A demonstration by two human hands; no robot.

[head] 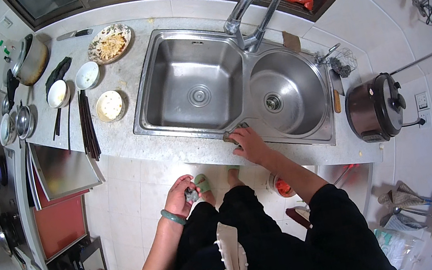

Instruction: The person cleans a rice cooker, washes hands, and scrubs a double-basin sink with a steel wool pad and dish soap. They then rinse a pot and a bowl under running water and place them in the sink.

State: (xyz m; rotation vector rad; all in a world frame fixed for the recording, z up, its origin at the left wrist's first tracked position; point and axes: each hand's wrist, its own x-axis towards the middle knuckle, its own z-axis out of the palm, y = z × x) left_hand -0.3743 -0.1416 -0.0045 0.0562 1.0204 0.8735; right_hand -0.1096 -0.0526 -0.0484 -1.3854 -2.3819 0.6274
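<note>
My left hand (pixel 182 197), with a green bangle at the wrist, is low over the floor in front of the counter. Its fingers curl around a grey wad (pixel 192 194) that looks like steel wool. My right hand (pixel 250 144) reaches to the front rim of the double-bowl stainless steel sink (pixel 141 126). Under its fingertips is a greenish-brown scouring pad or folded cloth (pixel 231 134), partly covered by the fingers. Whether the fingers grip it or only press on it is hard to see. Both sink bowls show bare metal and drains.
Left on the counter are a food-stained plate (pixel 110 44), several bowls (pixel 110 106), dark chopsticks (pixel 87 125), a knife (pixel 75 34) and a pot (pixel 31 59). The chrome faucet (pixel 233 23) arches behind the sink. A cleaver (pixel 336 90) and an electric pressure cooker (pixel 374 109) stand right.
</note>
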